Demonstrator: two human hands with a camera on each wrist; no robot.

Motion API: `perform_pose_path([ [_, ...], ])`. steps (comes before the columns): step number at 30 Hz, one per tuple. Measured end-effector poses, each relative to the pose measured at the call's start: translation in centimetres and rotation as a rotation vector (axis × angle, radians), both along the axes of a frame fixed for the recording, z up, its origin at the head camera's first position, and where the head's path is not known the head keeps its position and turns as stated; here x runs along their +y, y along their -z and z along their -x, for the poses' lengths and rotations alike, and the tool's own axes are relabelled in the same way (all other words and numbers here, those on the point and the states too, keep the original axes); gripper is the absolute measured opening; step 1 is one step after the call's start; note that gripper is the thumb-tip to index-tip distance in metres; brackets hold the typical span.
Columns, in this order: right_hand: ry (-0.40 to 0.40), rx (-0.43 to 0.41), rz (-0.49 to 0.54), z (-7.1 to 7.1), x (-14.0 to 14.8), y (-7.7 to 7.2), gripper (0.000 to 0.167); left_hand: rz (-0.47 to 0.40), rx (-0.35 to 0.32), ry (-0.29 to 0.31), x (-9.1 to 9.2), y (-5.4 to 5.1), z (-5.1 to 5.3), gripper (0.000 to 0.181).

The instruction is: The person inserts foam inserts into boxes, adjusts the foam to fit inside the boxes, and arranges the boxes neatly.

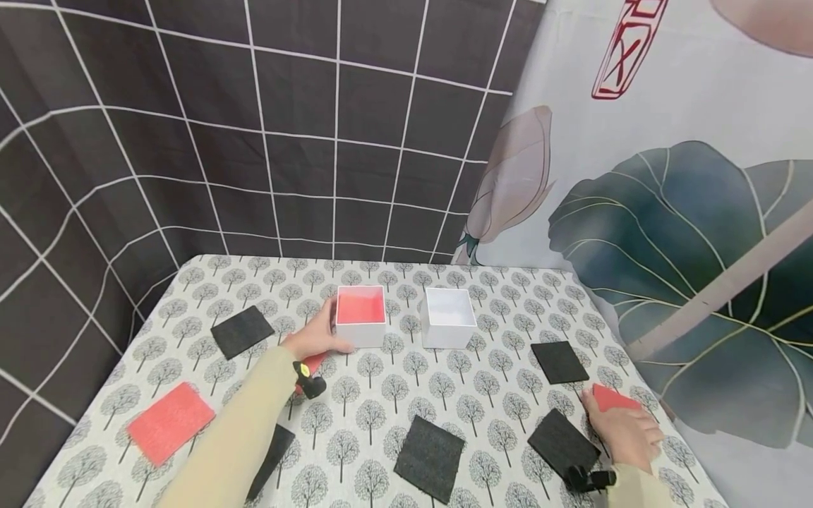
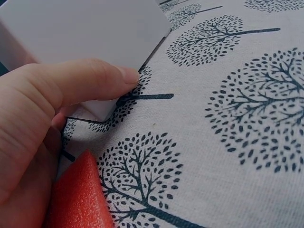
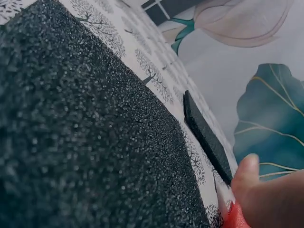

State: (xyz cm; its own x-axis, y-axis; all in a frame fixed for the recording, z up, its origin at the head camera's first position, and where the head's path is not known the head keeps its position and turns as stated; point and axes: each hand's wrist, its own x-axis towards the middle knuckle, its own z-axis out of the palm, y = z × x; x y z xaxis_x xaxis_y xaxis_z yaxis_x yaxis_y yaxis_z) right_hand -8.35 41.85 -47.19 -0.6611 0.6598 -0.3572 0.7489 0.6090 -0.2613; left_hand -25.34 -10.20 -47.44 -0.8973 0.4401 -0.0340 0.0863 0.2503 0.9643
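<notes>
My left hand (image 1: pixel 315 334) grips the white box (image 1: pixel 360 334) at its left side, thumb across the front face. Inside that box a red surface (image 1: pixel 360 306) shows. Under the left wrist lies a red foam sheet (image 2: pixel 80 194), partly hidden by hand and sleeve. At the table's right side my right hand (image 1: pixel 625 432) holds another red foam sheet (image 1: pixel 611 398) between thumb and fingers; the hand covers its near part. Close by lie two black foam sheets, one (image 1: pixel 564 443) to the left and one (image 1: pixel 559 362) farther back.
A second white box (image 1: pixel 449 319) stands right of the gripped one, its inside white. Black foam sheets lie at the back left (image 1: pixel 242 331), front middle (image 1: pixel 430 458) and beside the left forearm (image 1: pixel 272 458). Another red sheet (image 1: pixel 171 422) is at the left. Curtains hang behind the tree-patterned tablecloth (image 1: pixel 381 395).
</notes>
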Motion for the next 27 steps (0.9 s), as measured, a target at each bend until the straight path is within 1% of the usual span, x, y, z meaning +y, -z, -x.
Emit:
perform_pose_path([
  [2, 0.017, -0.012, 0.014, 0.2, 0.1, 0.0, 0.132, -0.004, -0.004, 0.001, 0.0, 0.3, 0.2, 0.11],
  [5, 0.032, -0.033, 0.019, 0.3, 0.2, 0.0, 0.136, -0.004, -0.006, 0.005, 0.1, 1.3, 0.8, 0.111],
  [8, 0.03, -0.06, 0.012, 0.5, 0.4, -0.2, 0.14, 0.0, -0.004, -0.002, 0.0, 2.3, 1.3, 0.113],
  [10, 0.021, -0.07, 0.002, 0.6, 0.5, -0.4, 0.14, 0.0, -0.003, -0.009, 0.0, 2.7, 1.5, 0.114],
  [14, 0.038, -0.051, 0.001, 0.7, 0.8, -0.7, 0.139, 0.007, 0.005, -0.017, -0.1, 2.6, 1.6, 0.115],
  [15, 0.043, -0.043, 0.004, 0.7, 0.9, -0.8, 0.139, 0.008, 0.007, -0.013, -0.1, 2.1, 1.4, 0.114],
  [17, 0.057, -0.028, 0.018, 0.7, 1.1, -1.0, 0.138, 0.006, 0.007, -0.01, -0.1, 2.0, 1.4, 0.114],
  [20, 0.053, -0.025, 0.038, 0.4, 1.5, -1.2, 0.139, -0.01, 0.003, -0.005, -0.1, 2.0, 1.4, 0.113],
  [21, 0.046, -0.028, 0.043, 0.4, 1.7, -1.3, 0.14, -0.011, 0.005, -0.005, -0.1, 2.0, 1.4, 0.114],
  [22, 0.035, -0.033, 0.046, 0.3, 1.8, -1.4, 0.139, -0.01, 0.006, -0.007, -0.1, 2.4, 1.6, 0.115],
  [25, -0.007, -0.053, 0.046, 0.1, 2.4, -1.6, 0.135, -0.005, 0.005, -0.013, -0.1, 2.4, 1.5, 0.116],
  [27, -0.055, -0.073, 0.019, 0.0, 2.7, -1.6, 0.13, -0.007, 0.004, -0.011, -0.1, 2.5, 1.6, 0.116],
])
